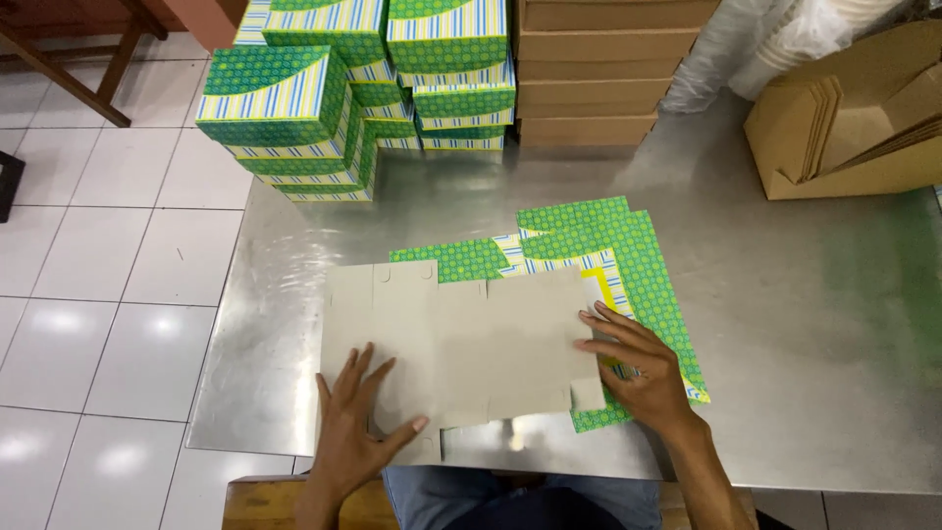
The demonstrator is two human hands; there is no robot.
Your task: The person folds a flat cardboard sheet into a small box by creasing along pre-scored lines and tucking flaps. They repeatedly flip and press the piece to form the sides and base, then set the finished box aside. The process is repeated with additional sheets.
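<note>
Both hands flat on an unfolded box blank [461,339], grey side up, lying on the steel surface [805,324] near its front edge. Left hand [353,422] open, fingers spread, pressing the blank's lower-left part. Right hand [638,368] open too, fingers laid across the blank's right edge, palm over the stack of green-patterned flat blanks [628,245] underneath, which stick out to the right & behind. At the back left, folded green/striped boxes [343,88] piled up; beside them a stack of plain brown boxes [599,69]. Far right, brown cardboard holder w/ flat sheets [854,118]. White tile floor [108,255] to the left
</note>
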